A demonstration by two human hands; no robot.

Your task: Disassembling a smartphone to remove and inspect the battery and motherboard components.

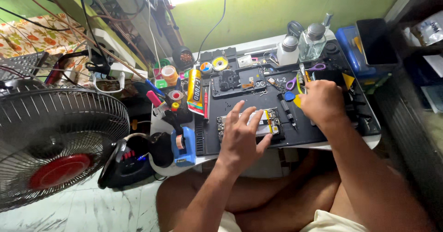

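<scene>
Head view: the left hand (pixel 241 137) lies flat and released, fingers spread, pressing down on an opened smartphone (pixel 251 123) whose back is off, so that its battery and circuit boards show. The phone lies on a dark repair mat (pixel 258 100) near the front edge of the small white desk (pixel 376 140), just in front of the person's crossed legs. The right hand (pixel 323 102) is curled, knuckles up, over the tool strip to the right of the phone, near a blue pick (pixel 289 96), purple-handled scissors (pixel 304 75) and a screwdriver (pixel 288 113); whether it has closed on anything I cannot tell, since its fingers are hidden.

A second stripped phone frame (pixel 237 81) lies further back on the mat, a yellow glue tube (pixel 195 91) stands at the mat's left edge, and two clear bottles (pixel 302 45) are at the back. A fan (pixel 50 144) stands on the floor to the left.

The step looks like steadying the open phone while fetching a tool. The next move would call for a fine, controlled grip on a small tool, with the phone kept pinned.
</scene>
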